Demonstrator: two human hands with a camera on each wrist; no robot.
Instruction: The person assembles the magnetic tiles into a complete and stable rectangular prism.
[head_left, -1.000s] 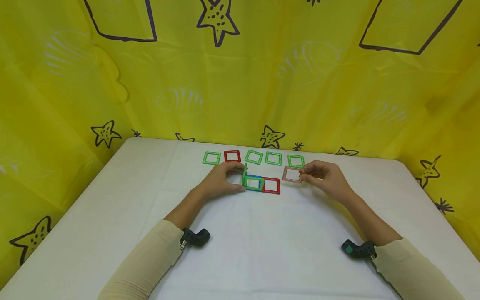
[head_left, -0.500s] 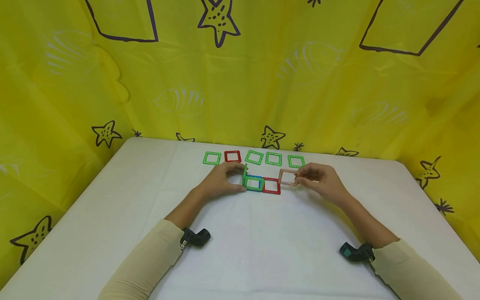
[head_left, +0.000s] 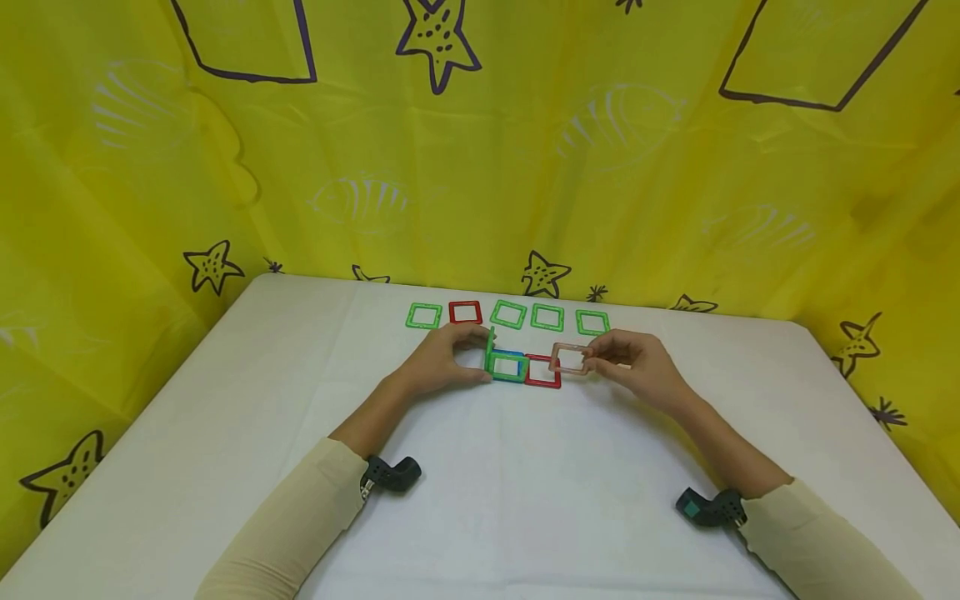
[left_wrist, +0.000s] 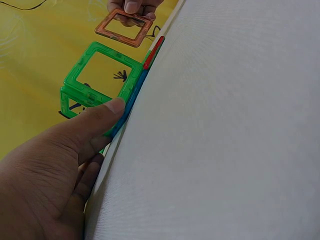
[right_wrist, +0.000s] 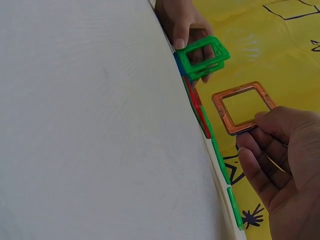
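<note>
My left hand (head_left: 442,360) grips green square magnetic tiles (left_wrist: 81,63) between thumb and fingers. They stand up at an angle to each other over a blue tile (left_wrist: 131,104) on the table. Joined to the blue one's right side in the head view is a flat red tile (head_left: 543,385). An orange see-through square tile (right_wrist: 223,114) is pinched at its right edge by the thumb and fingers of my right hand (head_left: 633,364). In the head view its left edge overlaps the red tile; both wrist views show it raised above the table.
Behind the hands lies a row of loose square tiles: a green one (head_left: 422,326) at the left, a red one (head_left: 466,322), then several more green ones (head_left: 547,329). A yellow patterned curtain (head_left: 480,225) hangs along the far edge of the white-covered table (head_left: 480,500).
My right hand has carried the orange tile leftward and slightly nearer, from beside the red tile to overlapping its right edge. The left hand and its green tiles stay put.
</note>
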